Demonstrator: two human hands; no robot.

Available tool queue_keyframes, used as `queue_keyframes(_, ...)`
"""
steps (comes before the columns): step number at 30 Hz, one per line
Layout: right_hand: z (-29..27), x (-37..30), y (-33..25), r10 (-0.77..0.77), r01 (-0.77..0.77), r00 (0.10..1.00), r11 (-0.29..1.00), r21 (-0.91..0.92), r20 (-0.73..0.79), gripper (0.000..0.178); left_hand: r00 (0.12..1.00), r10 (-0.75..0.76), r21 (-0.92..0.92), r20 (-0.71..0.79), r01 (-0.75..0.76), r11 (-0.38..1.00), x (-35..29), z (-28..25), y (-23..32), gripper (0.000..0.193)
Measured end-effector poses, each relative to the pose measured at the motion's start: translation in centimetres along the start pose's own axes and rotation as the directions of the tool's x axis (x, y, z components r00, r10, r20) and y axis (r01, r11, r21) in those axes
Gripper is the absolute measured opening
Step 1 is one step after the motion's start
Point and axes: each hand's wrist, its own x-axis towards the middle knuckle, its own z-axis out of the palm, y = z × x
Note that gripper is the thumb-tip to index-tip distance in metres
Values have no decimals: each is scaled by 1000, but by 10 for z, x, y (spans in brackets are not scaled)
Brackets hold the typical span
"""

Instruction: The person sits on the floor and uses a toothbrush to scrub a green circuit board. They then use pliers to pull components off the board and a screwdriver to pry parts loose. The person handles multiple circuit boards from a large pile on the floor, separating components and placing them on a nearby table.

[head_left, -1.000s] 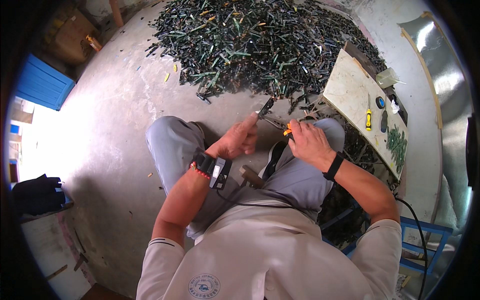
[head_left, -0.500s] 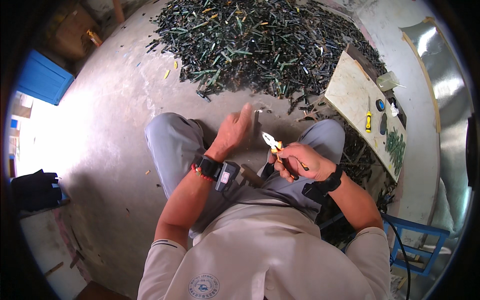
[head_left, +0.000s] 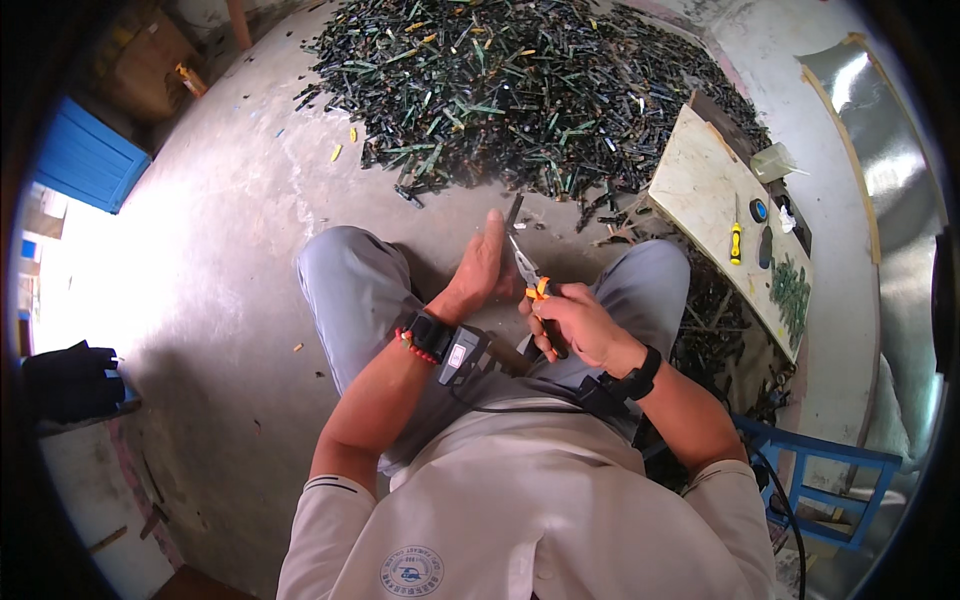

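Partly out of sight, the fingers of the left hand (head_left: 480, 262) curl away from view behind the thumb; they appear closed on a thin dark strip (head_left: 515, 210), which sticks up past the thumb in front of the person, its lower end hard to make out. Whether the noses of the pliers (head_left: 538, 290) touch that strip or only sit just beside it, I cannot tell. The right hand (head_left: 583, 325) has its fingers wrapped around the orange-and-black handles, covering much of them. A grey wrist box (head_left: 463, 355) hides part of a wooden block (head_left: 512, 357) between the legs. Beyond, the upper edge cuts off a pile of dark and green strips (head_left: 500, 100); a pale tilted bench (head_left: 700, 175) stands at the right.
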Motion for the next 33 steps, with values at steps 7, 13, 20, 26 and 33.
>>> queue_keyframes(7, -11, 10, -6, -444, 85, 894, 305, -948, -63, 27, 996, -83, -30, -34, 82, 996, 0, 0, 3, 77)
queue_keyframes(13, -35, 20, -3, -556, 36, 824, -149, -988, 114, 34, 990, -136, 78, -46, 139, 987, 7, -3, -7, 75)
queue_keyframes(20, -41, 27, -12, -543, 62, 801, -342, -938, 251, 22, 975, -221, 37, -31, 222, 974, 8, -4, -12, 73)
queue_keyframes(26, -44, 13, -25, -47, 37, 999, 709, -704, 5, 24, 956, -291, -129, 33, 293, 947, 0, -5, 8, 80)
queue_keyframes(33, -53, 2, 0, 108, -150, 965, 974, 167, 238, 28, 976, -217, -96, 31, 219, 971, 1, -8, 10, 88)
